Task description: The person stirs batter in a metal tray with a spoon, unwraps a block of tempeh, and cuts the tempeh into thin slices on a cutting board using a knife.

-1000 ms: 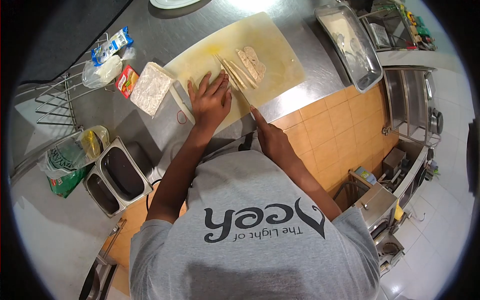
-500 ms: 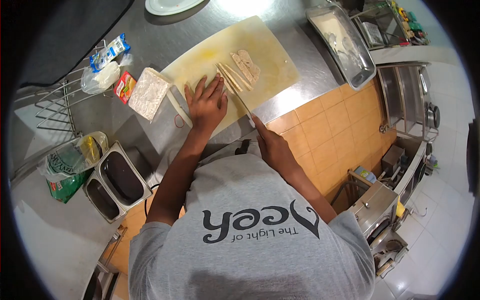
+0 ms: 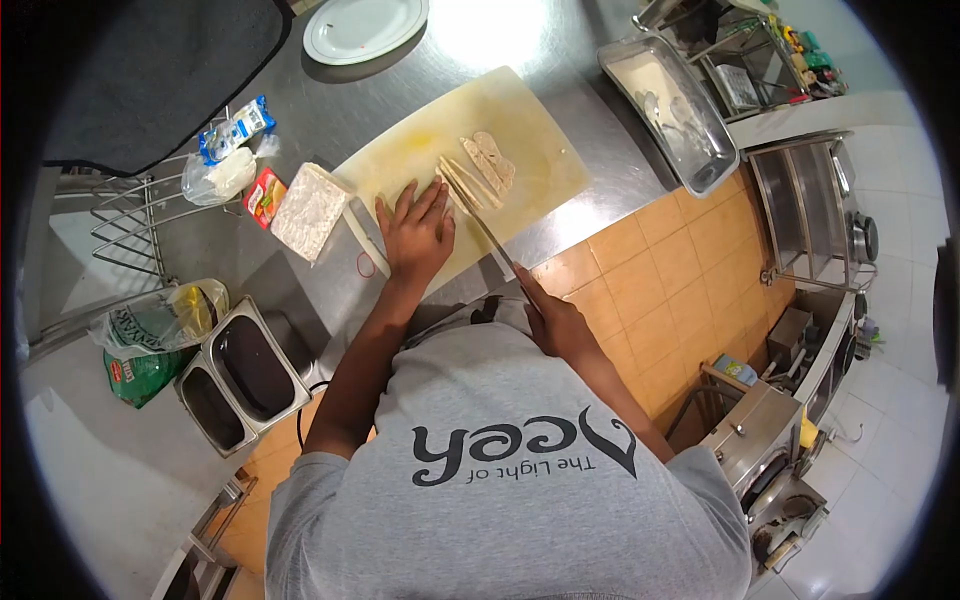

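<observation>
My left hand (image 3: 417, 235) lies palm down on the pale cutting board (image 3: 535, 110), its fingers spread and the fingertips beside the knife blade. Whatever is under the palm is hidden. In my right hand (image 3: 560, 322) is the handle of a long knife (image 3: 488, 236), whose blade slants across the board next to the left fingertips. Thin cut strips (image 3: 468, 178), which look like tempeh, lie just beyond the blade. Farther right on the board rest flat slices (image 3: 490, 155) of the same food. A white, grainy block of what looks like tempeh (image 3: 312, 212) sits left of the board.
A red packet (image 3: 264, 198) and a blue-and-white packet (image 3: 238, 130) lie beyond the block. Near the board's left end is a red rubber band (image 3: 366, 265). A white plate (image 3: 365, 28) stands at the back; a metal tray with pale contents (image 3: 680, 110) is right.
The view has shifted, so the table sits lower and more of the plate shows. The right hand and knife have drawn slightly back toward the body; the left hand stays on the board.
</observation>
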Motion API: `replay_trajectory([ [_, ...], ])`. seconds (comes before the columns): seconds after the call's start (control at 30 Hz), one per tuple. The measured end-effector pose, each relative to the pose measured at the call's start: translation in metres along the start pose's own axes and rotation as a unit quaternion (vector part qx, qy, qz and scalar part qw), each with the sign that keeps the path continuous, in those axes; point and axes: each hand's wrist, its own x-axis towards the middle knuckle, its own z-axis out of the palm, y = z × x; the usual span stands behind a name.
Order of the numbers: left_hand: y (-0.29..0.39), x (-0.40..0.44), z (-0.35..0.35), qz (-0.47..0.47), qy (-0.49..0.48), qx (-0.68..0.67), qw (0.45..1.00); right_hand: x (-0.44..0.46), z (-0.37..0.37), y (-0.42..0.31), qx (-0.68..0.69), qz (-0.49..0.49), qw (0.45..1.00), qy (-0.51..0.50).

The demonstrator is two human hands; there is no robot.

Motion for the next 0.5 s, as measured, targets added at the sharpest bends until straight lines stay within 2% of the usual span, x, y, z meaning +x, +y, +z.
replay_trajectory([
  [0.1,-0.001,0.0,-0.002,0.006,-0.004,-0.003,1.0,0.022,0.003,-0.012,0.015,-0.029,0.998,0.044],
  [0.2,0.0,-0.001,0.001,0.005,-0.008,-0.005,1.0,0.05,0.003,-0.016,0.026,-0.018,0.999,0.028],
  [0.3,-0.003,-0.002,0.002,0.001,-0.014,-0.013,1.0,0.029,-0.009,-0.009,0.013,0.0,1.0,-0.021],
  [0.43,-0.008,0.0,0.003,0.001,-0.017,-0.024,1.0,-0.01,-0.037,0.015,0.051,-0.025,0.997,-0.051],
  [0.5,-0.013,0.002,0.003,-0.011,0.007,-0.078,0.997,-0.015,-0.057,0.021,0.067,-0.035,0.994,-0.08],
])
